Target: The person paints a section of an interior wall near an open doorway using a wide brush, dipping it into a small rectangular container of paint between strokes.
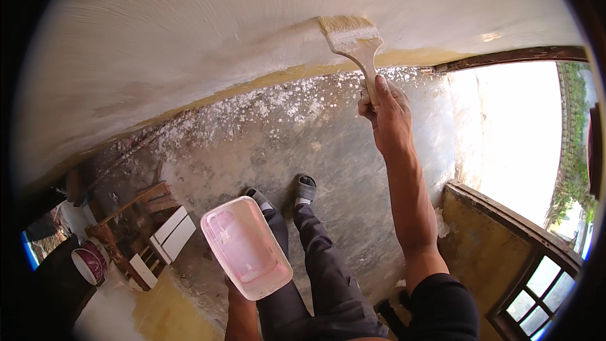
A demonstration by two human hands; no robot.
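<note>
Right hand: grasping the brush
Bristles: touching the pale wall
Left hand: mostly hidden behind the pink tub; its grip I cannot tell

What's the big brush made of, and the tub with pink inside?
Brush: fine yellowish bristles, natural or synthetic; its pale, dull handle might be wood or plastic. Tub: probably plastic, with slight sheen, thin rim and rounded corners.

Head view, single: wide fisheye, worn at head height, facing steeply down over the wearer's legs to the floor; wall near, filling the top.
</note>
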